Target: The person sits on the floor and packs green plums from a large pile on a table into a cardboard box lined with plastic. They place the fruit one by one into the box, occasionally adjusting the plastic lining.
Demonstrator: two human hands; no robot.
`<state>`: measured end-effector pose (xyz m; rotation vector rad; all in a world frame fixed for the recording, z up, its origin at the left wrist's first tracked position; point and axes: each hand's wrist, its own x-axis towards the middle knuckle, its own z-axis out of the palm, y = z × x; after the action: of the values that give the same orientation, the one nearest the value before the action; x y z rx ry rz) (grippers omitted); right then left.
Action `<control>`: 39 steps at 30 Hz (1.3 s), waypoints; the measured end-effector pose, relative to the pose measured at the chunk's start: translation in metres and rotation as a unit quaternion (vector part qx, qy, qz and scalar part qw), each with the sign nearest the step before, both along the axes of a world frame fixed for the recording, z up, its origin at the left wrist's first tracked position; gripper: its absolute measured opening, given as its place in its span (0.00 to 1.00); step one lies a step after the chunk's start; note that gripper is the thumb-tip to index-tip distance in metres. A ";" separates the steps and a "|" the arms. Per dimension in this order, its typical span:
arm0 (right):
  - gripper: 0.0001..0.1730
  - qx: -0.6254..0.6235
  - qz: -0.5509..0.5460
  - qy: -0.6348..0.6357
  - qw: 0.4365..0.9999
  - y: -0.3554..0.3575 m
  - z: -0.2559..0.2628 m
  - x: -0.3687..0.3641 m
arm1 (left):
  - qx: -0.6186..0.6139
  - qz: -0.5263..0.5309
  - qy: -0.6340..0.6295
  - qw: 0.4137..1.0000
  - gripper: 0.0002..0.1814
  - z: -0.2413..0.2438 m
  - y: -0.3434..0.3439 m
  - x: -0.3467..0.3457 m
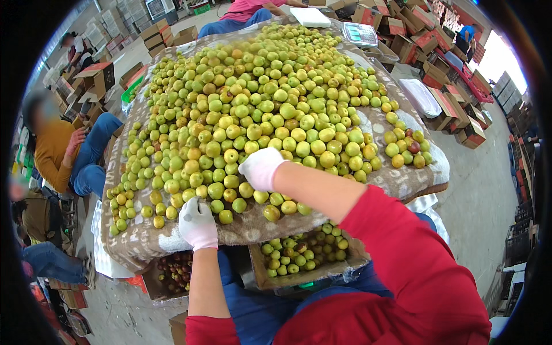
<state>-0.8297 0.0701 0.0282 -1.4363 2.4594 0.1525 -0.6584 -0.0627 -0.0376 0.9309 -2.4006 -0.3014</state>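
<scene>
A broad heap of green and yellow jujube fruits (250, 108) covers a table draped with a brown patterned blanket (254, 224). My left hand (198, 222), in a white and pink glove, rests at the heap's near edge, its fingers curled among the fruits; whether it holds one is hidden. My right hand (263, 169), gloved alike, reaches over the near middle of the heap with its fingers bent down onto the fruits; its fingertips are hidden. Below the table's near edge, a cardboard box of green fruits (269, 282) stands before me, and a box of dark red fruits (174, 274) is to its left.
A small group of fruits (409, 146) lies apart at the table's right. A digital scale (360, 34) and a white foam lid (310, 17) are at the far edge. People sit at the left and far sides. Cardboard boxes (470, 131) are piled on the floor at right.
</scene>
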 end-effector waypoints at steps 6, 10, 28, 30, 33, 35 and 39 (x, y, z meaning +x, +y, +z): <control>0.22 -0.238 -0.168 0.086 0.953 0.048 0.052 -0.064 | -0.006 -0.014 0.005 1.000 0.10 -0.006 -0.003 0.000; 0.18 -0.220 -0.278 0.101 0.930 0.058 0.028 -0.121 | 0.008 -0.017 -0.004 1.000 0.09 -0.002 -0.002 0.000; 0.30 -0.224 -0.317 0.067 0.919 0.123 0.038 -0.120 | -0.031 -0.005 -0.005 0.999 0.09 -0.007 -0.006 0.001; 0.30 -0.228 -0.370 0.102 0.895 0.160 0.046 -0.123 | -0.020 0.000 -0.016 1.000 0.09 -0.006 -0.005 0.001; 0.29 -0.161 -0.449 0.144 0.867 0.233 0.040 -0.138 | -0.013 0.006 -0.021 1.000 0.10 0.000 0.002 0.000; 0.27 -0.093 -0.482 0.164 0.856 0.275 0.030 -0.133 | -0.022 -0.003 -0.005 1.000 0.09 -0.005 -0.001 0.001; 0.26 0.066 -0.442 0.101 0.889 0.321 0.007 -0.132 | -0.021 -0.017 -0.001 1.000 0.09 -0.007 -0.003 -0.001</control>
<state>-0.9616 0.3911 0.0347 -0.1493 2.9291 0.2655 -0.6596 -0.0657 -0.0449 0.8735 -2.4167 -0.2624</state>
